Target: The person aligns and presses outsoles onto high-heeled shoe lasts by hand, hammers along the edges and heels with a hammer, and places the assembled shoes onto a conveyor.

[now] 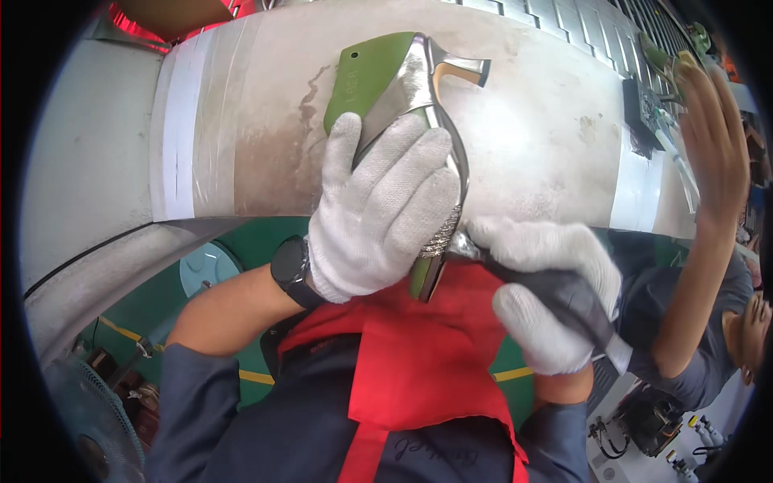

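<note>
A silver high-heeled shoe point(416, 84) on a green shoe last point(372, 72) lies on its side over the work surface. Its heel points to the far right and its toe end comes toward me, past a glittering band point(440, 240). My left hand point(386, 193), in a white knitted glove, is closed over the shoe's middle, thumb against the last. In the same kind of glove, my right hand point(555, 274) grips a dark-handled tool point(555, 302). The tool's silvery end point(465, 245) is beside the glittering band; whether it touches cannot be made out.
The pale work surface point(531, 137) has stains and clear tape at its left end. A co-worker's raised arm point(708, 161) reaches in at the right, near a dark box point(640, 113). Metal rollers point(555, 20) run behind. A blue round stool point(209, 268) stands below left.
</note>
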The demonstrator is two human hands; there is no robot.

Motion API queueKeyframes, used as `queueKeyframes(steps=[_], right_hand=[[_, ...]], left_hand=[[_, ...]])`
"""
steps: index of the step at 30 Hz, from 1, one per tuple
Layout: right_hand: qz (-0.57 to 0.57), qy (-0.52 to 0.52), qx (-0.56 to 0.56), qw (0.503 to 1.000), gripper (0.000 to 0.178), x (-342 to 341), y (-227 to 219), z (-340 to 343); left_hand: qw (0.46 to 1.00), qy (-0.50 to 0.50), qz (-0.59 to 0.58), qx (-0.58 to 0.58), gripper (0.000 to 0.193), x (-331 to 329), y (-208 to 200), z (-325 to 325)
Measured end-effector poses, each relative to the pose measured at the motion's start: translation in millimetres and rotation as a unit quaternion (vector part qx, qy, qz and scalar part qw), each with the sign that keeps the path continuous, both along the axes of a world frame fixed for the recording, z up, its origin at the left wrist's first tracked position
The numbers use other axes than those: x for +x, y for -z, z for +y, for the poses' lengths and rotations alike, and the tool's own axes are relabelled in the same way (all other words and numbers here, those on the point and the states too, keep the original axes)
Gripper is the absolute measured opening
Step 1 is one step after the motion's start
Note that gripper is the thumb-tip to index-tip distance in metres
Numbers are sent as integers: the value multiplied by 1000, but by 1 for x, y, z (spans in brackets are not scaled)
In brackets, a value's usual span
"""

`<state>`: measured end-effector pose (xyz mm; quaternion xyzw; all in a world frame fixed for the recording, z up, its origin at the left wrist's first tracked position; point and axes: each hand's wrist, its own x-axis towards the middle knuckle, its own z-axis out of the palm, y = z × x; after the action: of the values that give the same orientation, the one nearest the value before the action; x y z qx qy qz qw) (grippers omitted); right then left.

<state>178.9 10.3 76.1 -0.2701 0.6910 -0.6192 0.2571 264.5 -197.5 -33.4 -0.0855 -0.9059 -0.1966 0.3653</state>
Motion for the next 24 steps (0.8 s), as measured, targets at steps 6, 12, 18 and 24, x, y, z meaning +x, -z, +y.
queueKeyframes(steps=[6,12,18,24], right_hand=[[34,16,3,999,37,15,1,-2],[18,-51,-47,997,30,33,5,9],[-59,0,-57,997,34,37,-5,27],[10,180,-48,982,42,34,-6,-1]], left_hand=[[999,-13,35,5,57,-2,7,-1],[1000,-5,19,0,59,-1,2,0],[1000,-1,27,-3,59,0,2,-4],[999,-10,40,-30,58,-1,1,1]])
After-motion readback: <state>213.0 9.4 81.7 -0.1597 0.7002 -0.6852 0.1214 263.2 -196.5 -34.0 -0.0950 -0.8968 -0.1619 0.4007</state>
